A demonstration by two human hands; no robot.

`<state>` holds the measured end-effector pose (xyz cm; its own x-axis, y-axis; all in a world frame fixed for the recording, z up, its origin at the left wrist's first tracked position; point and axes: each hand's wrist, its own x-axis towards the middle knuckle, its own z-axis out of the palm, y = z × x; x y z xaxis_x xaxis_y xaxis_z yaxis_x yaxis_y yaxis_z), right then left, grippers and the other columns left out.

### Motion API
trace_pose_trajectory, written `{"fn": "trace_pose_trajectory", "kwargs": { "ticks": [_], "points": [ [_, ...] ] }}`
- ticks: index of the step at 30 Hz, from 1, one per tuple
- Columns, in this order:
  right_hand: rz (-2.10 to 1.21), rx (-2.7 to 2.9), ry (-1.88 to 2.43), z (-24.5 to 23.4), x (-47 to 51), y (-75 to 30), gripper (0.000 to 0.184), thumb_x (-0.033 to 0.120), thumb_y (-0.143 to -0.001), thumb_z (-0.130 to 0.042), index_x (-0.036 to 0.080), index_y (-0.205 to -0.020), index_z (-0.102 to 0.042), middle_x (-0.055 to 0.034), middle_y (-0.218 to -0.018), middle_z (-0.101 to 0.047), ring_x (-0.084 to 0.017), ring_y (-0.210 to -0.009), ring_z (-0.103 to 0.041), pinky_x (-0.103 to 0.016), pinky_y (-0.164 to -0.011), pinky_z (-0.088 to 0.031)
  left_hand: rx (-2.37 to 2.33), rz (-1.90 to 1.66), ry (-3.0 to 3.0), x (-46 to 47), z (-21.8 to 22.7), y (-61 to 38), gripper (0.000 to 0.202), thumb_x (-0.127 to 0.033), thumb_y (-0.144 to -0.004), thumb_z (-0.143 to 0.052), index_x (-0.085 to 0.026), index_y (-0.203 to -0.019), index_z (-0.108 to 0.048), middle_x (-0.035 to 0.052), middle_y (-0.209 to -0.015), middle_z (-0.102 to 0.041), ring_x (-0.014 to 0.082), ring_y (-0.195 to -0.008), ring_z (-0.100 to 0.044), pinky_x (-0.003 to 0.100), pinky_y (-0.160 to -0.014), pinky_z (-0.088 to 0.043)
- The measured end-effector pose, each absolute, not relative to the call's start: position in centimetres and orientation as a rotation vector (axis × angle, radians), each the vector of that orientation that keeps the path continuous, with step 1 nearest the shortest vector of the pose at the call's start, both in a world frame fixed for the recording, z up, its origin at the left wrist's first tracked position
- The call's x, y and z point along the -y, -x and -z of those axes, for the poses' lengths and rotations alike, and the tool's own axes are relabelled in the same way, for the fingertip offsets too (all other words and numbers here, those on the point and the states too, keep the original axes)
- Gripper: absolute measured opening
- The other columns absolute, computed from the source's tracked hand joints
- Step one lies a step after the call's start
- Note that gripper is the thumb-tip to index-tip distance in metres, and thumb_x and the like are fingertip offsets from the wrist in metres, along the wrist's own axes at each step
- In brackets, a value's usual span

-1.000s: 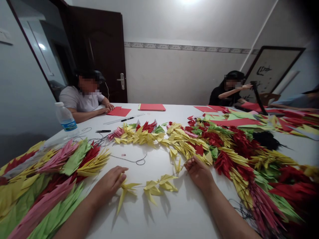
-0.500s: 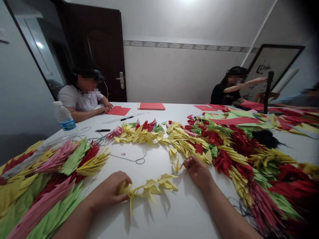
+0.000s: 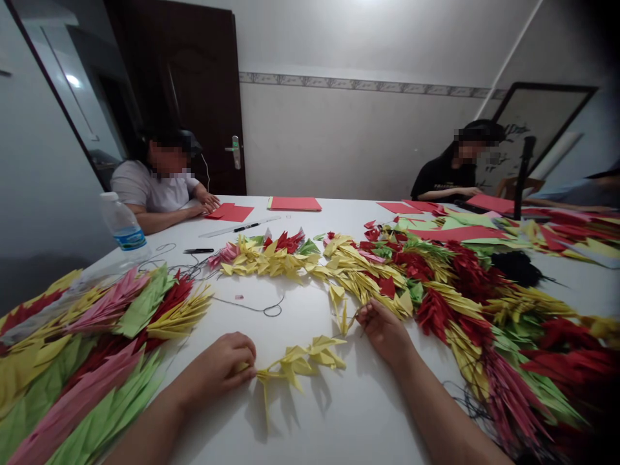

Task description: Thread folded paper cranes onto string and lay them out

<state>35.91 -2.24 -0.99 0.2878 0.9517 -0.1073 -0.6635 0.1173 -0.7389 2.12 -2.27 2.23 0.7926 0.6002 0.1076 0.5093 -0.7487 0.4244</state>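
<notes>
My left hand (image 3: 223,367) is closed in a pinch on the near end of a short string of yellow folded-paper cranes (image 3: 300,360), lifting it slightly off the white table (image 3: 300,420). My right hand (image 3: 382,329) is closed on the thread at the other end, where the yellow string meets a long garland of yellow, red and green paper cranes (image 3: 378,274). The yellow cranes hang between both hands.
Stacks of pink, green, yellow and red folded paper (image 3: 97,336) lie at the left, more garlands (image 3: 508,323) at the right. A water bottle (image 3: 123,227), pens (image 3: 245,227), black thread (image 3: 264,309) and red sheets (image 3: 295,204) sit further back. Two people sit across the table.
My left hand closed on the end of the yellow crane string and lifted it, bunching the cranes. The person at the back right lowered an arm.
</notes>
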Motion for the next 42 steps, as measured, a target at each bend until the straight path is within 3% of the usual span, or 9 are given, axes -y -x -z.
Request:
{"fn": "trace_pose_trajectory", "kwargs": {
  "ticks": [4,8,11,15,18,26,34,38,42],
  "points": [
    [-1.230,0.441,0.810,0.72,2.28,-35.75,0.025,0.027,-0.050,-0.079,0.016,-0.055,-0.057,0.0037,-0.051,-0.054,-0.007,-0.051,-0.052,-0.018,-0.049,-0.046,-0.891,-0.314,-2.580,2.24,-2.40,-1.71,0.014,-0.026,-0.081,-0.046,-0.020,-0.086,-0.057,0.0049,-0.096,-0.058,0.0162,-0.090,-0.053,0.031,-0.083,-0.042],
    [-1.221,0.457,0.829,0.58,2.33,-35.71,0.023,0.027,-0.053,-0.077,0.017,-0.056,-0.057,0.0033,-0.051,-0.054,-0.008,-0.051,-0.052,-0.019,-0.049,-0.046,-0.890,-0.446,-2.607,2.67,-1.72,-1.74,0.048,-0.013,-0.069,-0.055,-0.026,-0.114,-0.048,0.0053,-0.119,-0.049,0.0184,-0.106,-0.047,0.033,-0.091,-0.040],
    [-1.225,0.445,0.833,0.63,2.34,-35.76,0.022,0.026,-0.054,-0.077,0.017,-0.057,-0.057,0.0036,-0.052,-0.055,-0.008,-0.051,-0.053,-0.019,-0.050,-0.047,-0.859,-0.435,-2.635,2.96,-1.54,-2.22,0.041,-0.008,-0.067,-0.053,-0.028,-0.103,-0.056,0.0025,-0.116,-0.051,0.0177,-0.103,-0.049,0.031,-0.088,-0.041],
    [-1.236,0.446,0.825,0.80,2.30,-35.81,0.023,0.027,-0.053,-0.077,0.017,-0.057,-0.057,0.0032,-0.052,-0.055,-0.007,-0.051,-0.052,-0.018,-0.050,-0.046,-0.778,-0.414,-2.636,2.89,-2.00,-2.52,0.016,-0.018,-0.075,-0.052,-0.023,-0.088,-0.059,0.0032,-0.099,-0.059,0.0163,-0.091,-0.053,0.029,-0.081,-0.041],
    [-1.228,0.444,0.823,0.89,2.26,-35.79,0.023,0.027,-0.052,-0.077,0.016,-0.057,-0.058,0.0029,-0.053,-0.055,-0.007,-0.051,-0.052,-0.017,-0.049,-0.046,-0.830,-0.426,-2.589,2.59,-2.22,-2.32,0.011,-0.024,-0.078,-0.050,-0.020,-0.086,-0.056,0.0049,-0.093,-0.059,0.0162,-0.087,-0.053,0.028,-0.078,-0.041],
    [-1.227,0.415,0.812,0.78,2.22,-35.82,0.023,0.026,-0.051,-0.078,0.017,-0.057,-0.057,0.0034,-0.052,-0.054,-0.007,-0.051,-0.052,-0.017,-0.049,-0.047,-1.087,-0.346,-2.443,2.33,-2.45,-2.21,0.029,-0.044,-0.083,-0.040,-0.018,-0.075,-0.050,0.0018,-0.077,-0.054,0.0151,-0.074,-0.049,0.027,-0.068,-0.040],
    [-1.216,0.455,0.825,1.08,2.17,-35.89,0.021,0.027,-0.057,-0.075,0.018,-0.058,-0.057,0.0030,-0.053,-0.055,-0.008,-0.051,-0.053,-0.019,-0.050,-0.047,-1.195,-0.413,-2.353,2.09,-2.24,-2.25,0.042,-0.047,-0.086,-0.029,-0.017,-0.064,-0.048,0.0010,-0.066,-0.050,0.0144,-0.065,-0.047,0.028,-0.063,-0.039],
    [-1.209,0.434,0.822,1.09,2.10,-35.92,0.020,0.025,-0.055,-0.076,0.018,-0.058,-0.058,0.0032,-0.054,-0.055,-0.008,-0.052,-0.053,-0.019,-0.051,-0.048,-1.260,-0.459,-2.253,2.30,-2.37,-2.23,0.036,-0.047,-0.086,-0.031,-0.019,-0.090,-0.053,0.0013,-0.079,-0.056,0.0153,-0.073,-0.051,0.029,-0.068,-0.041],
    [-1.216,0.421,0.814,1.13,2.02,-35.97,0.021,0.025,-0.053,-0.077,0.018,-0.059,-0.058,0.0038,-0.053,-0.055,-0.007,-0.052,-0.053,-0.018,-0.051,-0.047,-1.246,-0.626,-2.190,2.32,-1.70,-1.92,0.039,-0.046,-0.087,-0.032,-0.022,-0.115,-0.043,0.0044,-0.103,-0.055,0.0166,-0.089,-0.052,0.032,-0.081,-0.042]
  ]
}}
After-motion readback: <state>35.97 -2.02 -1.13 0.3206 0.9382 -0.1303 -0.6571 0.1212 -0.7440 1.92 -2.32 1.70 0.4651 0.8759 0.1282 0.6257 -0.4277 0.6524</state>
